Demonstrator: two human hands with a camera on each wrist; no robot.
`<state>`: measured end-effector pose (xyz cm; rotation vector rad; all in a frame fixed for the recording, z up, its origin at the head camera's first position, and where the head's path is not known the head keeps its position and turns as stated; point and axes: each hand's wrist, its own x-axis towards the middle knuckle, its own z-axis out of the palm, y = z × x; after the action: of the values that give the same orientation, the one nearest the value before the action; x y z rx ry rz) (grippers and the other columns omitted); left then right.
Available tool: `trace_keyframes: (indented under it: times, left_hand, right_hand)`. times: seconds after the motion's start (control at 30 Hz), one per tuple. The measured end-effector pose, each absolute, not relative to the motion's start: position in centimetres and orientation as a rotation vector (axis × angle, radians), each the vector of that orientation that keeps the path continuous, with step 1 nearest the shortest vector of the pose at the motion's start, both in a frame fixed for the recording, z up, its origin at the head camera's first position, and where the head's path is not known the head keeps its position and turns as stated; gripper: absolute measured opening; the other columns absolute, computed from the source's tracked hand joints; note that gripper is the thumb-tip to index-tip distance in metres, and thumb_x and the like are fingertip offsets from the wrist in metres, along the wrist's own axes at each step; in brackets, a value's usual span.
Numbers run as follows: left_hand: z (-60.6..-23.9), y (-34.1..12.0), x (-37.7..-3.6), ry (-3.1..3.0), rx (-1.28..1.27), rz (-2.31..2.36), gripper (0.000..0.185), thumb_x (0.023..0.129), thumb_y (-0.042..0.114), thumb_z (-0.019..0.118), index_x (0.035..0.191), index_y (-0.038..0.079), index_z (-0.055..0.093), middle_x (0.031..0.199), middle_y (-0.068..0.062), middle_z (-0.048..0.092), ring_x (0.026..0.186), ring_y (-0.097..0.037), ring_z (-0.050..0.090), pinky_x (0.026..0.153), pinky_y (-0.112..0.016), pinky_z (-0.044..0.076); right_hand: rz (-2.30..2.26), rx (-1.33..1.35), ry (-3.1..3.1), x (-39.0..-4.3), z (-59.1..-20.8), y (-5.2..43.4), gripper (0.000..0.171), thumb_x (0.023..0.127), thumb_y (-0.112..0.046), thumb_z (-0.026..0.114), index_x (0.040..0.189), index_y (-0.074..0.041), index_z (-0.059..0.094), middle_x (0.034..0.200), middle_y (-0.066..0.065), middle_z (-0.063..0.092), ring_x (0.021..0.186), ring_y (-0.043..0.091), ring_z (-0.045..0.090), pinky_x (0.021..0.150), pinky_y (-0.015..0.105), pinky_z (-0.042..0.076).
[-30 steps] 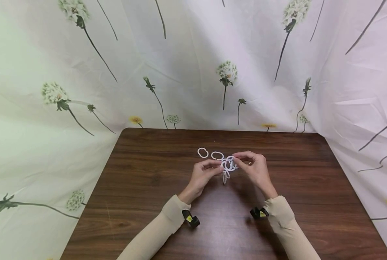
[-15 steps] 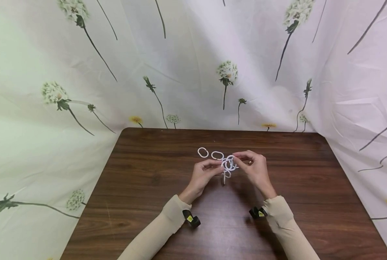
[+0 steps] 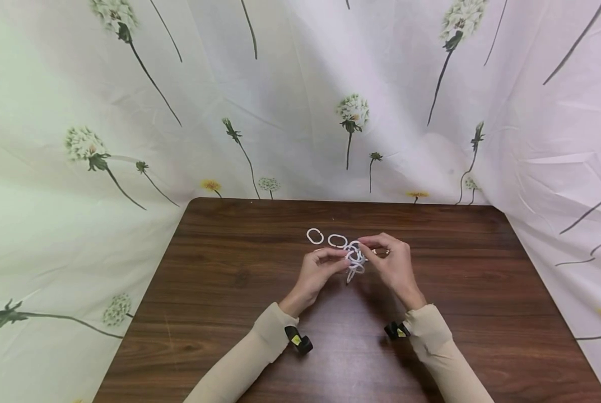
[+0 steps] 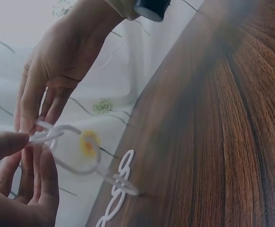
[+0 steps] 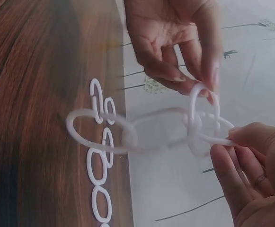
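White plastic chain links (image 3: 354, 242) are bunched between both hands, above the table's back half. My left hand (image 3: 314, 274) pinches one upright link (image 5: 191, 116) between thumb and fingers, at the top of the right wrist view. Between its thumb and fingertips, my right hand (image 3: 393, 268) pinches another link (image 5: 220, 141) that crosses the first. Its oval has a small gap, partly covered by the fingers. From these hangs a short chain, blurred, ending in an oval link (image 5: 72, 131) in the right wrist view.
On the brown wood table (image 3: 229, 336), more white links (image 3: 338, 235) lie in a row behind the hands, several joined in a chain (image 5: 95, 208). One oval link (image 3: 308, 238) is at the row's left end. A dandelion-print cloth (image 3: 290, 112) hangs round the table.
My right hand has shifted slightly left, closer to the left hand. The hanging links have swung and turned below the hands. The row on the table's left part stays put.
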<state>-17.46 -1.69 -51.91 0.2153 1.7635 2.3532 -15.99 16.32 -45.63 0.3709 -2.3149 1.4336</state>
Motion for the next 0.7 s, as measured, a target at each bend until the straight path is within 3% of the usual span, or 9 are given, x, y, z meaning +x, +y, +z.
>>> trace_keyframes:
  times: [0.17, 0.33, 0.57, 0.7]
  left_hand:
    - [-51.92, -1.64, -17.38, 1.726, 0.225, 2.367, 0.032, 0.084, -0.004, 0.072, 0.113, -0.013, 0.064, 0.094, -0.006, 0.073, 0.082, -0.009, 0.070, 0.089, -0.053, 0.059]
    - [-51.90, -1.94, -17.32, 1.732, 0.217, 2.367, 0.032, 0.084, -0.003, 0.073, 0.113, -0.012, 0.065, 0.092, -0.005, 0.071, 0.080, -0.010, 0.070, 0.083, -0.039, 0.063]
    - [-52.20, -2.32, -17.52, 1.736, 0.205, 2.366, 0.032, 0.083, -0.001, 0.074, 0.113, -0.010, 0.066, 0.093, -0.008, 0.071, 0.081, -0.012, 0.070, 0.091, -0.055, 0.057]
    - [-52.24, -2.41, -17.56, 1.745, 0.201, 2.361, 0.033, 0.083, -0.001, 0.075, 0.113, -0.010, 0.066, 0.093, -0.007, 0.071, 0.080, -0.011, 0.070, 0.087, -0.046, 0.061]
  right_hand:
    - [1.439, 0.376, -2.253, -16.14, -45.84, 16.25, 0.013, 0.084, 0.001, 0.074, 0.096, 0.003, 0.074, 0.086, 0.017, 0.073, 0.076, 0.032, 0.071, 0.067, 0.016, 0.060]
    - [1.473, 0.293, -2.200, -16.36, -45.89, 16.63, 0.012, 0.084, 0.000, 0.074, 0.096, 0.003, 0.074, 0.085, 0.019, 0.073, 0.071, 0.028, 0.068, 0.060, 0.007, 0.052]
    - [1.574, 0.255, -2.160, -16.63, -45.60, 16.98, 0.015, 0.084, 0.000, 0.074, 0.097, 0.007, 0.072, 0.090, 0.022, 0.074, 0.073, 0.018, 0.068, 0.061, 0.007, 0.052]
    - [1.612, 0.245, -2.157, -16.55, -45.37, 16.99, 0.015, 0.084, 0.000, 0.074, 0.097, 0.007, 0.072, 0.090, 0.022, 0.074, 0.073, 0.018, 0.068, 0.061, 0.009, 0.053]
